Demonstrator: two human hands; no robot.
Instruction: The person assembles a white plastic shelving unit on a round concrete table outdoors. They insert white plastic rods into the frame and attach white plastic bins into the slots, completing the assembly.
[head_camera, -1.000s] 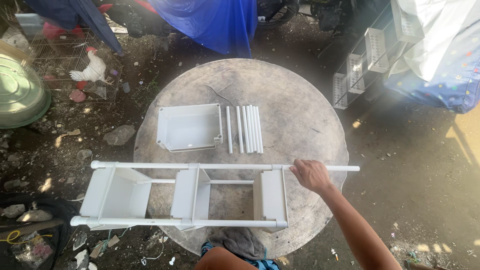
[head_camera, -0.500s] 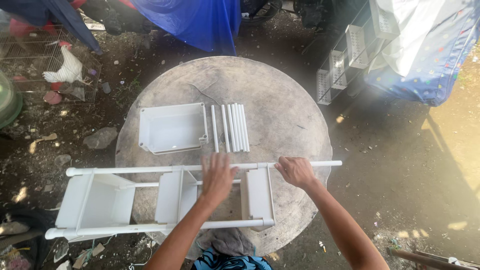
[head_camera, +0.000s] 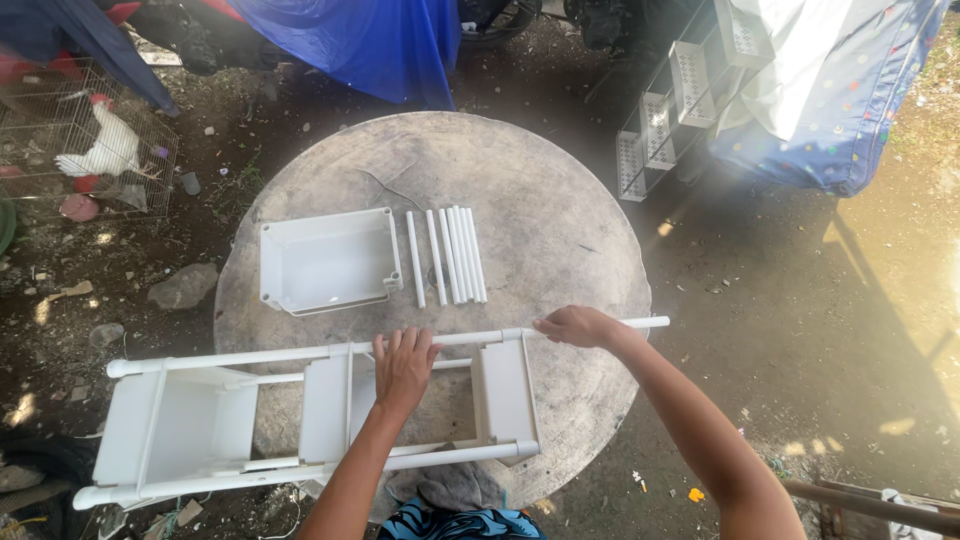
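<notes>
A white plastic shelf frame lies across the near side of a round grey table, its left end hanging past the edge. It has three trays joined by long white tubes. My left hand rests on the far tube near its middle. My right hand grips the same tube further right, close to its free end. A loose white tray lies open side up at the table's middle, with several short white tubes side by side next to it.
A wire cage with a white chicken stands on the dirt at the left. A blue tarp hangs behind the table. A metal rack and a patterned blue cloth stand at the back right. Stones litter the ground.
My left hand came into view and settled on the far tube. The right hand stays on that tube. The view has shifted so the table sits further right.
</notes>
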